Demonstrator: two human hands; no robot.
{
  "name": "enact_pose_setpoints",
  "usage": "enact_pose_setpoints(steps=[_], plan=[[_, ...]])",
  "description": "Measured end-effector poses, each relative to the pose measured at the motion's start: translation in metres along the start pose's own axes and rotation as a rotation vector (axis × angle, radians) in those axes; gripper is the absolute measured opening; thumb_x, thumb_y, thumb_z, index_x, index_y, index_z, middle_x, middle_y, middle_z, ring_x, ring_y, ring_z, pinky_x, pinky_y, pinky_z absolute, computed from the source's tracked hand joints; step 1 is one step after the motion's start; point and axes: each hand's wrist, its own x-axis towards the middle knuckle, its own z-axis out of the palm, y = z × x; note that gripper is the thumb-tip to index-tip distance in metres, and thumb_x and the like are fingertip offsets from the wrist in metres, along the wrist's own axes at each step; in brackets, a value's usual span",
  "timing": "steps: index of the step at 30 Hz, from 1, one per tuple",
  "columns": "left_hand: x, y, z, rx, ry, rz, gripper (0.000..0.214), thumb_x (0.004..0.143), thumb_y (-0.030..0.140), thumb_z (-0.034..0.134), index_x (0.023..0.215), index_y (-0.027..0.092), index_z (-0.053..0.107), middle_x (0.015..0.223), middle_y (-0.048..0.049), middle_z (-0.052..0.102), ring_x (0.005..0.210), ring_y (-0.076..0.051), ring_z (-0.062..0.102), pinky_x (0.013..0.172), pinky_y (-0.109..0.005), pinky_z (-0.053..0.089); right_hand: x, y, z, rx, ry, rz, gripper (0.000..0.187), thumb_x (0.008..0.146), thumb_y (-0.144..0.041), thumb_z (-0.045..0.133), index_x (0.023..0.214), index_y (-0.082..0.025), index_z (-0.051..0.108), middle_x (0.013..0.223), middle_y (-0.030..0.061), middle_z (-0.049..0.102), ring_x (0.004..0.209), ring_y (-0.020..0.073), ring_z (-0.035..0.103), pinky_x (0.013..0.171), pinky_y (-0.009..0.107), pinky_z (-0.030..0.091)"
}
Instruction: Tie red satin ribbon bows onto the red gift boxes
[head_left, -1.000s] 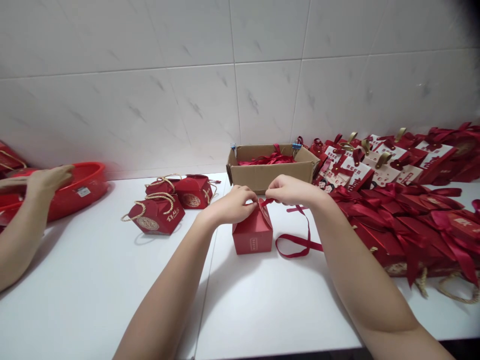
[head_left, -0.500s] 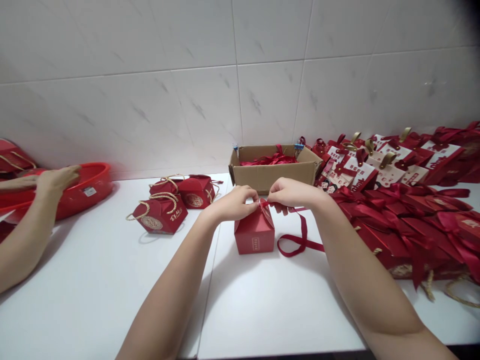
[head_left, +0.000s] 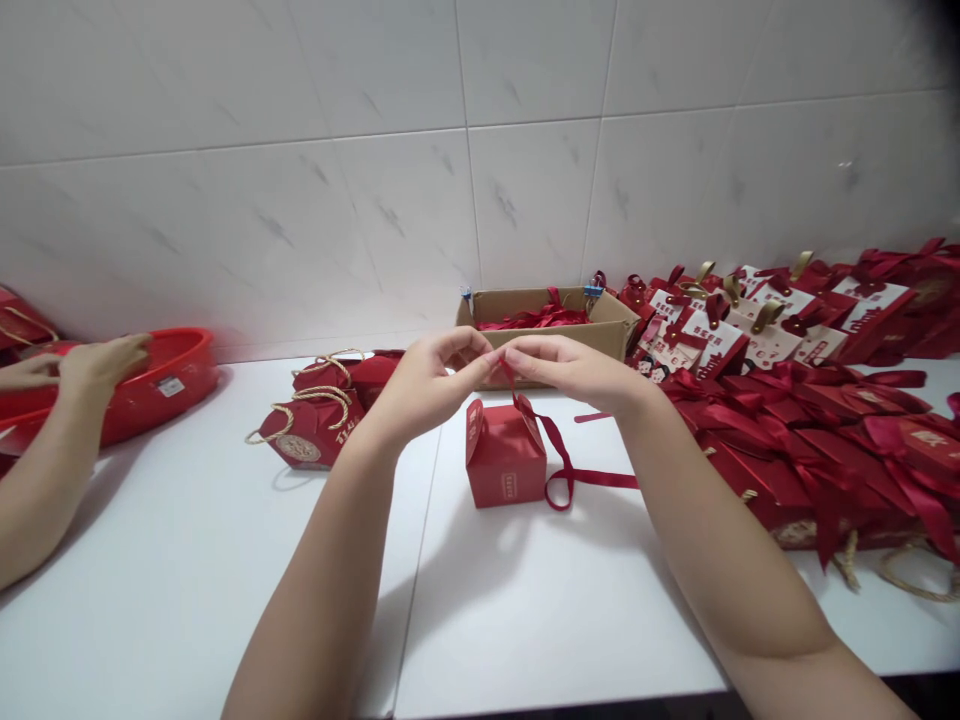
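Observation:
A small red gift box [head_left: 507, 462] stands upright on the white table in front of me, its top flaps raised. Above it, my left hand [head_left: 442, 378] and my right hand [head_left: 574, 370] meet at the fingertips, both pinching a dark red ribbon [head_left: 556, 440]. From the fingers the ribbon runs down by the box's top, then loops on the table to the right and passes behind my right forearm. Left of my hands sit several red boxes with rope handles [head_left: 304, 432], partly hidden by my left hand.
A cardboard box [head_left: 619, 338] holding red ribbons stands against the tiled wall. Many finished-looking red boxes with bows [head_left: 795, 470] and printed packets [head_left: 709, 340] crowd the right side. At left, another person's hands [head_left: 94, 370] are over a red plastic basin [head_left: 191, 370].
Both hands have risen off the top of the box, drawing the ribbon upward between their fingertips. The loop of ribbon on the table has shrunk and shifted left.

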Motion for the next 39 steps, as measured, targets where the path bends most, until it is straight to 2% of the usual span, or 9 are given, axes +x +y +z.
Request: enact_pose_setpoints(steps=[2,4,8,13,15,19,28,33,39], plan=[[-0.004,0.004,0.000,-0.003,-0.015,0.015,0.027,0.084,0.042,0.045,0.078,0.018,0.055,0.073,-0.0006,0.057,0.061,-0.011,0.050,0.055,-0.022,0.039,-0.003,-0.004,0.000,0.077,-0.079,-0.032,0.033,0.086,-0.047,0.051,0.090,-0.016,0.062,0.091,0.0057,0.064,0.084,0.0148,0.058,0.074,0.025,0.045],[-0.006,0.003,-0.003,0.049,-0.071,-0.023,0.030,0.082,0.047,0.045,0.081,0.019,0.057,0.076,-0.0016,0.059,0.063,-0.012,0.052,0.054,-0.022,0.039,-0.005,-0.006,-0.003,0.135,-0.051,-0.039,0.029,0.083,-0.043,0.057,0.081,-0.015,0.062,0.080,0.0041,0.063,0.076,0.0141,0.058,0.073,0.027,0.046],[-0.005,-0.017,-0.008,0.264,-0.343,-0.230,0.040,0.071,0.057,0.053,0.085,0.021,0.062,0.084,-0.0045,0.065,0.067,-0.017,0.057,0.053,-0.024,0.039,-0.013,-0.010,-0.010,0.224,0.199,-0.105,0.021,0.079,-0.036,0.064,0.077,-0.015,0.066,0.078,0.0037,0.065,0.077,0.0138,0.059,0.077,0.029,0.046],[0.003,-0.034,-0.009,0.388,-0.597,-0.388,0.044,0.067,0.061,0.053,0.068,0.018,0.064,0.075,-0.0068,0.067,0.062,-0.019,0.057,0.052,-0.026,0.037,-0.020,-0.020,-0.007,0.299,0.412,-0.189,0.018,0.071,-0.036,0.071,0.077,-0.019,0.068,0.071,0.0006,0.063,0.071,0.0128,0.058,0.071,0.028,0.046],[0.004,-0.033,-0.011,0.346,-0.653,-0.361,0.041,0.071,0.057,0.052,0.068,0.019,0.066,0.077,-0.0060,0.069,0.067,-0.019,0.058,0.055,-0.026,0.037,-0.017,-0.021,0.000,0.242,0.378,-0.135,0.021,0.068,-0.036,0.072,0.078,-0.018,0.067,0.069,-0.0002,0.061,0.064,0.0112,0.055,0.061,0.026,0.043],[0.003,-0.031,-0.021,0.303,-0.741,-0.306,0.037,0.075,0.053,0.051,0.071,0.020,0.067,0.079,-0.0040,0.071,0.073,-0.018,0.059,0.062,-0.025,0.038,-0.001,-0.010,0.019,0.044,0.164,0.016,0.025,0.077,-0.040,0.060,0.073,-0.016,0.063,0.066,-0.0002,0.056,0.055,0.0088,0.046,0.052,0.024,0.035],[0.004,-0.040,-0.022,0.231,-0.794,-0.251,0.036,0.077,0.050,0.051,0.075,0.019,0.067,0.080,-0.0039,0.072,0.074,-0.017,0.061,0.067,-0.026,0.040,0.019,0.011,0.044,-0.343,0.004,0.269,0.025,0.079,-0.035,0.054,0.064,-0.017,0.061,0.076,0.0074,0.064,0.075,0.0189,0.056,0.069,0.027,0.039],[0.003,-0.039,-0.021,0.241,-0.791,-0.218,0.036,0.079,0.048,0.049,0.076,0.019,0.069,0.080,-0.0040,0.073,0.071,-0.016,0.060,0.063,-0.025,0.039,0.019,0.006,0.049,-0.367,-0.034,0.320,0.021,0.078,-0.031,0.054,0.063,-0.018,0.061,0.085,0.0091,0.065,0.079,0.0202,0.057,0.067,0.026,0.039],[0.003,-0.037,-0.020,0.270,-0.788,-0.215,0.035,0.081,0.047,0.048,0.077,0.019,0.069,0.081,-0.0034,0.073,0.072,-0.016,0.060,0.062,-0.025,0.039,0.020,0.001,0.052,-0.282,-0.040,0.333,0.024,0.078,-0.025,0.049,0.059,-0.017,0.060,0.073,0.0073,0.065,0.069,0.0171,0.055,0.065,0.026,0.039]])
